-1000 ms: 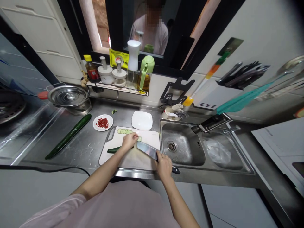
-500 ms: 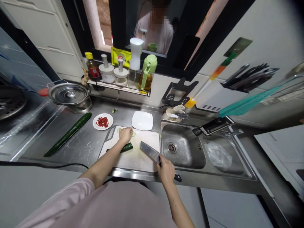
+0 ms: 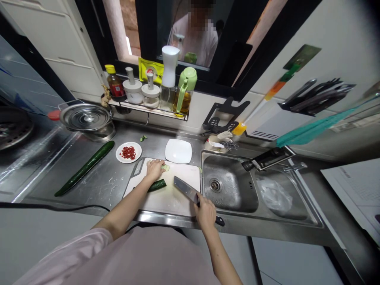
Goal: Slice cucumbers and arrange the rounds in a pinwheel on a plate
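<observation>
My right hand (image 3: 206,210) is wrapped round the handle of a kitchen knife (image 3: 185,189), its blade over the right part of the white cutting board (image 3: 175,204). Near the board's back edge, the bent fingers of my left hand (image 3: 154,169) are beside pale green cucumber slices (image 3: 165,168); what lies under the fingertips is hidden. A cut piece of cucumber (image 3: 157,185) lies on the board, partly covered by my left forearm. Behind the board is a white square plate (image 3: 178,151).
A whole cucumber (image 3: 86,168) lies on the counter at the left, near a plate of chopped red pieces (image 3: 128,152) and a lidded steel pot (image 3: 89,118). The steel sink (image 3: 231,186) adjoins the board's right side. Bottles and jars stand on a rack (image 3: 148,109) behind.
My left hand has shifted slightly left, so more of a cucumber slice shows beside its fingers. The knife and my right hand have moved a little to the left.
</observation>
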Demonstrator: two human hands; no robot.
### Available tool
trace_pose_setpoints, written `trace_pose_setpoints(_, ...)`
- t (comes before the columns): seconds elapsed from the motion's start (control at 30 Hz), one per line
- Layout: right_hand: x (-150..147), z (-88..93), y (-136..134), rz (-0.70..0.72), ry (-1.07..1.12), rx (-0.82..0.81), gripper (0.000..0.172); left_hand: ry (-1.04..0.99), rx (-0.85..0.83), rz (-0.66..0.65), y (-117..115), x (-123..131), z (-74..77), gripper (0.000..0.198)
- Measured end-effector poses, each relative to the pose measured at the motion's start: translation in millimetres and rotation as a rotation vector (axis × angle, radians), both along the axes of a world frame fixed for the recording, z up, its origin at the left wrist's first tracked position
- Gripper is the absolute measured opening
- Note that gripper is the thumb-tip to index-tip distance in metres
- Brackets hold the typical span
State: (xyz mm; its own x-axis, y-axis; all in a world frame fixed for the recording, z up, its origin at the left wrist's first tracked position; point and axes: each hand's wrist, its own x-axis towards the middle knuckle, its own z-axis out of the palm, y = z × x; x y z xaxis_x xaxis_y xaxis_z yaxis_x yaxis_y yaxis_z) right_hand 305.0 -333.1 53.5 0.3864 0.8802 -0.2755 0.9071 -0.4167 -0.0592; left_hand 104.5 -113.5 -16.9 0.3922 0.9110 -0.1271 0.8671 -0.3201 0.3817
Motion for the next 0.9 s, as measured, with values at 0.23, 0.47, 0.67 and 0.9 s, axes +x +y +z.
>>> trace_pose_setpoints(0.23,1.3,-1.6,-1.7,-0.022,0.024,-0.005,0.045,-0.032,-0.015,-0.020,3.4,1.3,-3.7,0.016)
trace_pose_setpoints(0.47,2.5,-8.2,-2.8,-0.156,0.174,-0.044,0.038,-0.165,-0.007,0.118,-2.9,-0.3,0.3,0.015)
trace_pose_setpoints(0.67,-0.2,-16.7,6.4,-0.129,0.274,-0.069,0.036,-0.353,0.074,0.221,-53.3,-15.9,-0.5,0.019)
trace_pose_setpoints(0.9,-19.4,-4.7,29.4,0.064,0.303,-0.124,0.032,-0.346,0.190,0.011,-99.7,-32.9,-7.5,0.024)
